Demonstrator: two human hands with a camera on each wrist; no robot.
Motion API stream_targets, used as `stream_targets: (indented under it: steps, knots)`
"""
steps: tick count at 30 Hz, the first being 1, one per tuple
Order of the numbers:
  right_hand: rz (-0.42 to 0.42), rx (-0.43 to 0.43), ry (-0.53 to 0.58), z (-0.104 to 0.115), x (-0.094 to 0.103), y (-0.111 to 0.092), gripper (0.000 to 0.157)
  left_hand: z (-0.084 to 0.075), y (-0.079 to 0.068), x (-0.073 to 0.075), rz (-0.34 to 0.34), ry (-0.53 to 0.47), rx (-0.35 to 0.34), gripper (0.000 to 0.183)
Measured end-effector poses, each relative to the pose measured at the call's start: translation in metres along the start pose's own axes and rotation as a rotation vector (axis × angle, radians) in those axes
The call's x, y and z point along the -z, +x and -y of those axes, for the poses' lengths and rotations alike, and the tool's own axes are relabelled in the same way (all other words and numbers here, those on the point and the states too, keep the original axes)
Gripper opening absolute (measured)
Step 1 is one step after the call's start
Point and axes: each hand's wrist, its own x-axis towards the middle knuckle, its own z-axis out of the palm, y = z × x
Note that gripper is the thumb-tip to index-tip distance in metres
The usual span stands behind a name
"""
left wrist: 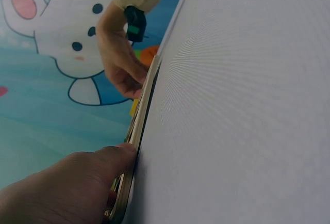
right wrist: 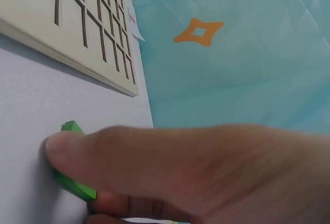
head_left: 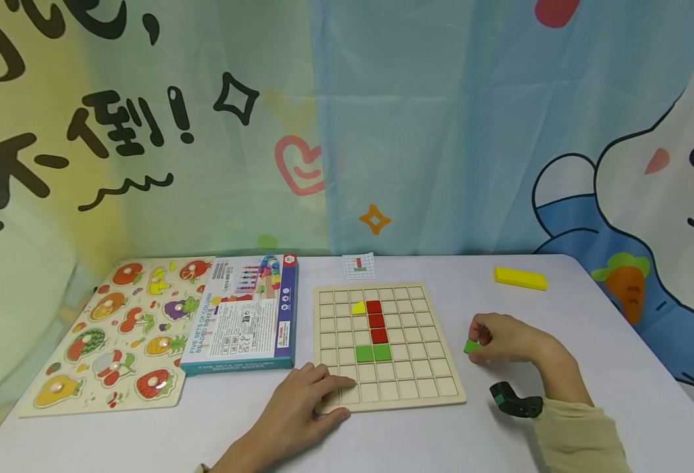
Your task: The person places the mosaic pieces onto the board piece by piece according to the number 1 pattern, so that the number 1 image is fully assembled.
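Note:
A wooden grid board (head_left: pixel 406 371) lies on the table with a column of red tiles (head_left: pixel 376 322), two green tiles (head_left: pixel 373 353) below it and a yellow piece (head_left: pixel 359 308) beside the top red one. My left hand (head_left: pixel 296 414) rests at the board's near left corner, index finger on the grid; its thumb touches the edge in the left wrist view. Right of the board, my right hand (head_left: pixel 509 338) pinches a green tile (right wrist: pixel 80 188) between thumb and fingers, low over the table. The thumb covers much of that tile in the right wrist view.
Behind the board lies a small pattern card (head_left: pixel 359 266). A yellow bar (head_left: pixel 520 278) is at the back right. On the left, a boxed toy set (head_left: pixel 243 322) overlaps a fruit puzzle board (head_left: pixel 128 328). A printed curtain (head_left: pixel 406 131) hangs behind the table.

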Motion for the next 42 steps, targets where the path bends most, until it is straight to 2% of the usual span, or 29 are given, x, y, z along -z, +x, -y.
stream_targets:
  steps: [4, 12, 20, 31, 42]
  knots:
    - [0.008, 0.019, 0.008, 0.001, -0.001, 0.001, 0.03, 0.0, 0.0, 0.0, -0.004, 0.0, -0.001, 0.034]
    - [0.029, 0.143, 0.046, 0.004, -0.003, 0.003, 0.025, 0.001, -0.001, -0.001, -0.009, 0.0, -0.008, 0.034]
    - [-0.019, 0.186, 0.048, 0.013, -0.007, 0.005, 0.025, 0.001, 0.0, 0.0, 0.003, -0.009, -0.006, 0.033]
    - [-0.114, 0.291, 0.021, 0.028, -0.019, 0.013, 0.021, 0.002, 0.0, 0.0, 0.006, -0.003, -0.009, 0.034]
    - [-0.134, 0.381, 0.002, 0.039, -0.031, 0.022, 0.023, 0.001, 0.0, 0.0, -0.005, 0.001, -0.014, 0.035]
